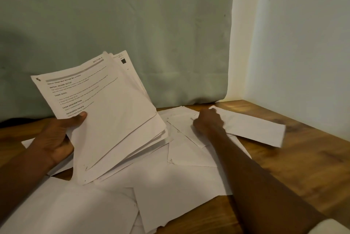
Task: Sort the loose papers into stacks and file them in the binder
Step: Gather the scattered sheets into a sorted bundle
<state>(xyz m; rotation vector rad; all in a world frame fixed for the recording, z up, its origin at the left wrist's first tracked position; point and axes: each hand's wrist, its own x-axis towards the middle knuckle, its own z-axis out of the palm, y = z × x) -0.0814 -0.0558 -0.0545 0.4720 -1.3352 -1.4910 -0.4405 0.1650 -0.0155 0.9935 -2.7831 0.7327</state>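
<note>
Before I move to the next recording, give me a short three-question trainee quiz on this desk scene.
1. True or false: the left hand holds a stack of papers lifted off the table.
2. What is the right hand doing? A) resting flat on bare wood B) picking at a sheet among the loose papers C) holding a pen
3. Fill in: the heading at the top right corner of the front page of the held stack reads "SECTION ___".

Key: 1 true; 2 B; 3 the number 1, as far as the print can be read.
</note>
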